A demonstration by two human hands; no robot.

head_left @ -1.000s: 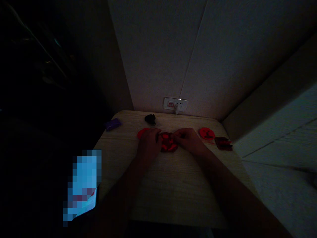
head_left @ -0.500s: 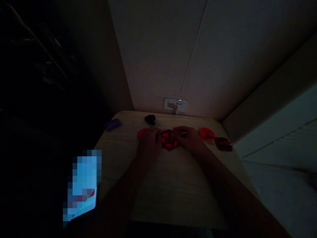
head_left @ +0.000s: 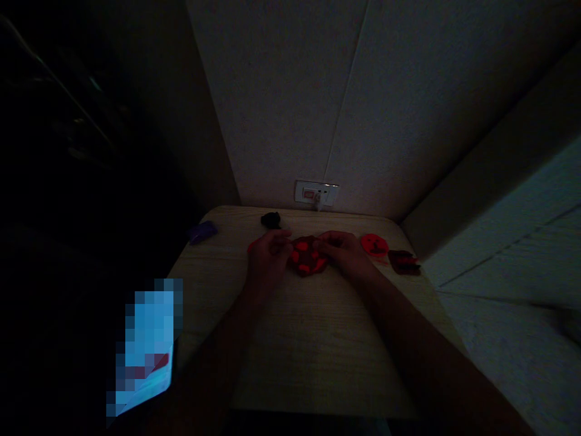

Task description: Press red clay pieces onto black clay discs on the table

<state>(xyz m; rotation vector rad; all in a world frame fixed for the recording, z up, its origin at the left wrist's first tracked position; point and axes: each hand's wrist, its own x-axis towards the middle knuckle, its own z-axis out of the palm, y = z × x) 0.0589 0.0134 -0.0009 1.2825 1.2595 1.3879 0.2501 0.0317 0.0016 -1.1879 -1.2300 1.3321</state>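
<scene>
A flat dark red disc with bright red patches (head_left: 305, 260) lies on the wooden tabletop (head_left: 318, 339); it looks like modelling clay, though the dim light hides its texture. At its left edge, my left hand (head_left: 267, 257) is closed, thumb and forefinger pinching the rim. My right hand (head_left: 345, 253) pinches the upper right edge, fingertips pressed on the surface. Behind my left hand a bright red round piece (head_left: 250, 246) is mostly hidden. To the right of my right hand lies a bright red disc with dark marks like a face (head_left: 374, 245).
Beside the face disc sits a dark piece with red strips (head_left: 405, 262). A black lump (head_left: 271, 220) and a purple packet (head_left: 203, 232) lie towards the back and left. A lit phone screen (head_left: 152, 363), partly pixelated, is at lower left. A wall socket (head_left: 316, 194) holds a plug.
The patched disc has turned between my hands, its bright patches now lying differently. My left fingers have shifted and lifted slightly at the rim. The whole view has moved a little.
</scene>
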